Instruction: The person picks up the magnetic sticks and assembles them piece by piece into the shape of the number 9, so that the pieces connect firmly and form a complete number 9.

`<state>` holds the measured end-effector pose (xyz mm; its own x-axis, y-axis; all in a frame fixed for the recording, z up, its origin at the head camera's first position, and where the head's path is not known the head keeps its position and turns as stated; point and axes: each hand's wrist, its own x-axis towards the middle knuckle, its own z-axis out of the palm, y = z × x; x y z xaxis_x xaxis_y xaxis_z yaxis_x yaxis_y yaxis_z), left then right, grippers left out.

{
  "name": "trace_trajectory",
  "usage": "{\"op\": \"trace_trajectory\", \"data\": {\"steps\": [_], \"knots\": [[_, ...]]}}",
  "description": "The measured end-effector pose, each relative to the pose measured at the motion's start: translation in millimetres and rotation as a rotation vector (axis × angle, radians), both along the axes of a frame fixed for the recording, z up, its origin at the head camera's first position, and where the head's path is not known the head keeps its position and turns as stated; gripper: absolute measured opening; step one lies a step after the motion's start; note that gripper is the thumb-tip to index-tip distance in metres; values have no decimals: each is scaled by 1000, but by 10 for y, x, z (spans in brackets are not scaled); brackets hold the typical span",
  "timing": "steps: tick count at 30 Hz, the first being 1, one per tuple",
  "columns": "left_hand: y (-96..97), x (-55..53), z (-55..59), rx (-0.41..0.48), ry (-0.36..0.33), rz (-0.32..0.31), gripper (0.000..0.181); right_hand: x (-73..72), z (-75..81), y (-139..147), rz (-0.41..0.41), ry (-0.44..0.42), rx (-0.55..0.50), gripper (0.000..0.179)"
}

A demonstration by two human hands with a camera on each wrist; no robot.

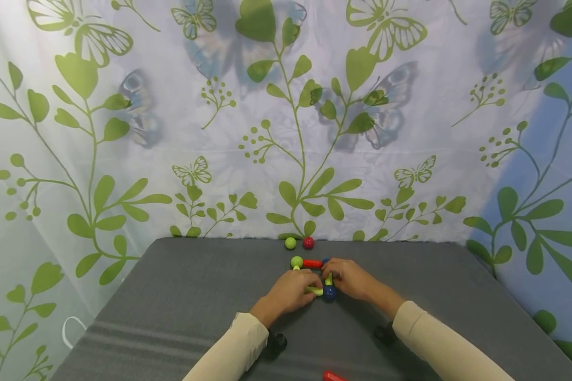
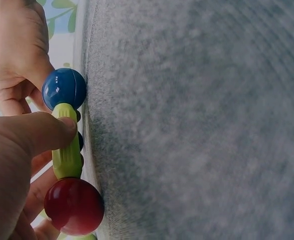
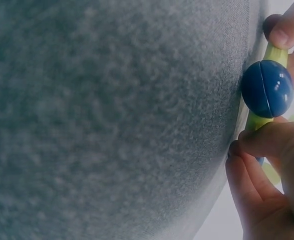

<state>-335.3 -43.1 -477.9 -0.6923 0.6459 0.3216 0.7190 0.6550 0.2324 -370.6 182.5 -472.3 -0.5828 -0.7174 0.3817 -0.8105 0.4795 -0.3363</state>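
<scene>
Cream sleeves [image 1: 233, 345], left hand [image 1: 289, 292] and right hand [image 1: 351, 279] pinching lime rods [image 2: 66, 162], seamed blue ball [image 3: 274, 89]

A grey table [image 1: 195, 296] bears a green ball [image 1: 291, 243], a red ball [image 1: 308, 243], a ball-and-rod frame [image 1: 312, 263] and a red rod [image 1: 334, 376].

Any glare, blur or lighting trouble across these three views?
Head: pale light bands cross the gray table, and a dark shadow lies beside the right sleeve; left wrist: much of the tabletop is blurred, with small glints on the blue ball; right wrist: the tabletop is soft too, glints show on that ball, and the backdrop looks washed out.
</scene>
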Motion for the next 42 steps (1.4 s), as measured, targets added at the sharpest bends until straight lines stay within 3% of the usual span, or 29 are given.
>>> {"op": "trace_trajectory", "data": {"steps": [21, 36, 42], "knots": [[32, 63, -18, -3, -4, -11, 18, 48, -93, 43, -50, -15, 19, 34], [-48, 58, 27, 45, -47, -3, 22, 134, 22, 70, -29, -5, 7, 34], [-117, 48, 48, 43, -62, 24, 21, 315, 113, 115, -27, 1, 9, 31]]}}
